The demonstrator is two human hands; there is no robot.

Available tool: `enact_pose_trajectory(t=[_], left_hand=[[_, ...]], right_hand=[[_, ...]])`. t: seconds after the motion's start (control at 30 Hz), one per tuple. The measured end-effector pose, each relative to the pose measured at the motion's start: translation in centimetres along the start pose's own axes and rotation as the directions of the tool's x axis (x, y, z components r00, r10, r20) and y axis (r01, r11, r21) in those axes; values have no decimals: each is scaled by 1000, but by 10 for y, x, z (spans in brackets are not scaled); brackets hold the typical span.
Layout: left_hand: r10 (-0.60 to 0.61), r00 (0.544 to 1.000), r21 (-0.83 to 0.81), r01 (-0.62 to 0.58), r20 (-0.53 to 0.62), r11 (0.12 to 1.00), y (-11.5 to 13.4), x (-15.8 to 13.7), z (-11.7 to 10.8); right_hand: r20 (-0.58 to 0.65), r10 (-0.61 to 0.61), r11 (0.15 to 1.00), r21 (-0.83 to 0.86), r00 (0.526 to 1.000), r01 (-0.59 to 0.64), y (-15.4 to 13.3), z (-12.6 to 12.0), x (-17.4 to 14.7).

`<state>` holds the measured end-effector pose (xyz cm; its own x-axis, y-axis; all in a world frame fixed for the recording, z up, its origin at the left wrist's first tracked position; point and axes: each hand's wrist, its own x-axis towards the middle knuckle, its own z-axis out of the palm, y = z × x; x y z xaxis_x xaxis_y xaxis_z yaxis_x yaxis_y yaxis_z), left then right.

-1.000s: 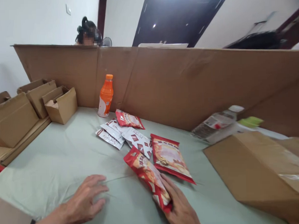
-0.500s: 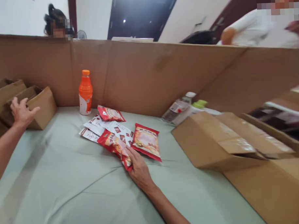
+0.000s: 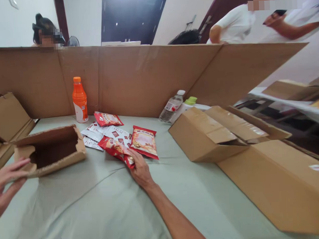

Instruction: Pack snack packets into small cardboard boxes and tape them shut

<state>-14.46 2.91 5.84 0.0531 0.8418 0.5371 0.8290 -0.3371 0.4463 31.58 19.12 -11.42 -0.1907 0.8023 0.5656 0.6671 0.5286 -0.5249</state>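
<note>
My left hand point(image 3: 10, 184), at the left edge, grips the near left end of a small cardboard box point(image 3: 59, 165). The box lies on its side with its open mouth towards me. My right hand point(image 3: 141, 170) is closed on the end of a red snack packet point(image 3: 114, 148), its fingers over the top. Under and behind that packet lie several white sachets point(image 3: 119, 133) with brown diamond prints. Another red packet point(image 3: 108, 119) rests on the far side of the sachets. A third, flat red packet point(image 3: 144, 141) lies just right of my right hand's fingers.
An orange bottle point(image 3: 80, 101) stands by the cardboard wall point(image 3: 147, 78). A clear bottle point(image 3: 172, 107) leans near a green-capped container point(image 3: 191, 101). Large open cartons point(image 3: 277, 185) occupy the right. More cardboard point(image 3: 7, 117) stands at far left. People point(image 3: 232, 24) are beyond the wall.
My left hand has drawn the small box towards me and tipped its opening to face me. My right hand stays on the red packet. The view has shifted right.
</note>
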Motion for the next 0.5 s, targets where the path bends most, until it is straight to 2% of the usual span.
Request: enact_pose_trajectory(t=[0.1,0.17,0.23,0.3,0.4,0.43,0.5], left_hand=[[10,989,-111,6,148,994,53,-35,3],[36,974,-161,0,222,987,86,-44,11],[110,955,-195,-56,276,979,110,-45,23],[182,944,-196,-130,276,972,123,-42,33],[247,936,-152,-213,251,965,129,-37,38],[268,928,-149,-236,257,960,129,-34,36],[334,895,-170,-295,296,940,130,-24,30]], right_hand=[[52,30,999,36,998,-32,0,-3,4],[107,40,997,67,993,-47,-2,-10,5],[166,40,994,94,985,-56,-7,-26,2],[197,44,990,121,979,-69,-18,-56,-4],[149,47,962,258,988,-85,-56,-121,-15],[116,23,941,334,993,-61,-75,-143,-18],[70,-100,901,429,993,60,-117,-176,-20]])
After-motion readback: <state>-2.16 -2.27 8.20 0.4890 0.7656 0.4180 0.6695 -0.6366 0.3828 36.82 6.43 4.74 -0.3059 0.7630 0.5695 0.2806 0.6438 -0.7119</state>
